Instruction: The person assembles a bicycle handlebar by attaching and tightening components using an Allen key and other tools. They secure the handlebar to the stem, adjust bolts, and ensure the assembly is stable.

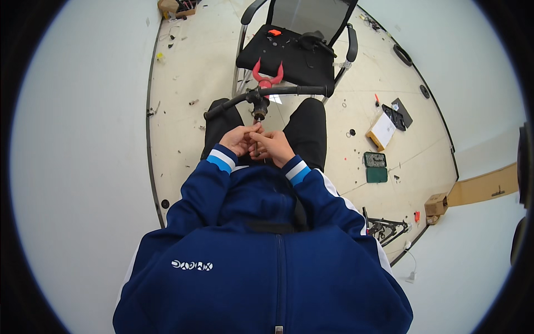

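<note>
In front of me a black handlebar (289, 89) lies across the space between my knees, its stem (257, 103) at the middle. A red two-pronged fork (269, 79) extends from the stem toward the chair. My left hand (239, 140) is closed, its fingertips at a small shiny piece just below the stem's near end. Beside it, my right hand (273, 146) is closed too, with thumb and finger pinched against the left fingers. A thin dark piece shows under the right fingers, but its kind is hidden.
A black office chair (289, 64) stands ahead with small parts, an orange piece (274, 33) and a dark part (311, 40) on its seat. On the floor at right lie a green case (376, 175), a white-topped box (382, 131) and a black frame (386, 229). A cardboard box (436, 204) sits farther right.
</note>
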Tool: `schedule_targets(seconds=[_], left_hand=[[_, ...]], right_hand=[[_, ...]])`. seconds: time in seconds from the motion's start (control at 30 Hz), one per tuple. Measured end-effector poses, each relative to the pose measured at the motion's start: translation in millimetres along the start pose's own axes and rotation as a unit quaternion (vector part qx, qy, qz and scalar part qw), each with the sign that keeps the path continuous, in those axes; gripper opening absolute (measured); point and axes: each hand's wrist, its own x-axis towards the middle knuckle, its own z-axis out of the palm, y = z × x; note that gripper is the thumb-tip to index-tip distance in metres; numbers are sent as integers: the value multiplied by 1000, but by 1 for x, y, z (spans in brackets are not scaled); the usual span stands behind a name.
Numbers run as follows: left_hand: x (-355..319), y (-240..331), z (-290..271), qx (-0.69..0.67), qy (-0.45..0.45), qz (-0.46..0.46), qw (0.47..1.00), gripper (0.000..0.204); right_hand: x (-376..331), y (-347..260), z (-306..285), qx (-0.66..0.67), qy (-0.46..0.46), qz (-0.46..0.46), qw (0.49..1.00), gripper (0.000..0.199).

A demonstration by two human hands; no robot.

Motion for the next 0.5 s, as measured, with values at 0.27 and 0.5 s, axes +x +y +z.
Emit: schedule_targets(seconds=[0.27,0.5], left_hand=[[13,-5,-12,5,10,29,1000,20],[-7,-2,6,-61,-67,24,996,25]], right_hand=[[5,4,0,4,22,-37,999,23],[10,5,-8,89,-37,15,995,28]])
